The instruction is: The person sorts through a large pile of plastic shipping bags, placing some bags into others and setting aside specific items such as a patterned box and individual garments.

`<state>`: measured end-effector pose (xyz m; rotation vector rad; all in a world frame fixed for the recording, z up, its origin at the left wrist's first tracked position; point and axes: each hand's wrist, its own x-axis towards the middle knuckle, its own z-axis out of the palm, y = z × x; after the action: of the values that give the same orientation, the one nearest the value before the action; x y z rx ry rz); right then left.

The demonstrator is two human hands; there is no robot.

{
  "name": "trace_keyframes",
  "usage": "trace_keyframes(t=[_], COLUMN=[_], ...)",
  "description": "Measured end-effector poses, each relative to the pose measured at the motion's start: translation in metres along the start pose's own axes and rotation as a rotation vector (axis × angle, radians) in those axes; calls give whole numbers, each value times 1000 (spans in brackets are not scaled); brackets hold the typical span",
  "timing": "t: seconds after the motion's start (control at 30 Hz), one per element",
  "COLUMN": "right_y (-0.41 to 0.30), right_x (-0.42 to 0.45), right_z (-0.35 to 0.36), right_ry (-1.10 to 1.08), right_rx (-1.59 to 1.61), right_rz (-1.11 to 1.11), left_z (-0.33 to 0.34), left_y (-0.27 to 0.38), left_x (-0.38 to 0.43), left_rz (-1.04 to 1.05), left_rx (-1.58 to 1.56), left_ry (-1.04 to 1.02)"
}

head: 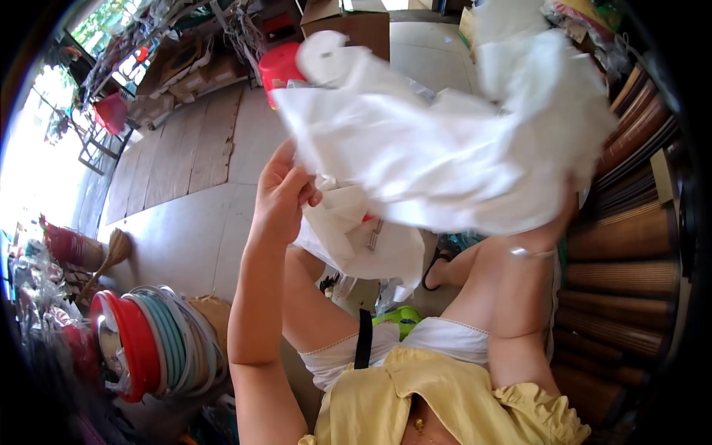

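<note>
A large white sheet of thin, soft material (423,150), blurred by motion, spreads in the air above my knees. My left hand (286,183) pinches its left edge between thumb and fingers. A white bag-like piece with dark printing and a red spot (378,239) hangs below the sheet, beside my left hand; whether the two are joined cannot be told. My right hand (562,206) is at the sheet's lower right, mostly hidden behind it and blurred, so its fingers do not show. A bracelet is on the right wrist.
Coiled hoses (172,339) lie at the left by a red round container (125,345) and a straw broom (114,250). Rolled slatted mats (617,275) line the right side. A red plastic stool (281,64) and a cardboard box (361,30) stand ahead. A green object (400,318) sits between my thighs.
</note>
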<state>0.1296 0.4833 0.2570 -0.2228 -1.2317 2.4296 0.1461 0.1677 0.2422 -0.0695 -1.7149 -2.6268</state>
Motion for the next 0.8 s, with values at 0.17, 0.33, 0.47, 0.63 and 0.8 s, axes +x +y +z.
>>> trace_keyframes(t=[0.17, 0.33, 0.47, 0.63, 0.8], right_y=[151, 198, 207, 212, 205], right_x=[-85, -108, -103, -91, -84], right_z=[18, 32, 41, 52, 69], right_ry=[-535, -1041, -1084, -1180, -1337], right_rx=[-461, -1017, -1050, -1133, -1195], right_rz=[-727, -242, -102, 12, 85], left_z=[37, 52, 64, 84, 47], left_y=[16, 21, 25, 12, -14], left_x=[-17, -47, -75, -102, -111], left_rz=[-45, -34, -26, -41, 38], left_rx=[-90, 289, 170, 292, 180], left_ry=[158, -59, -97, -150, -239])
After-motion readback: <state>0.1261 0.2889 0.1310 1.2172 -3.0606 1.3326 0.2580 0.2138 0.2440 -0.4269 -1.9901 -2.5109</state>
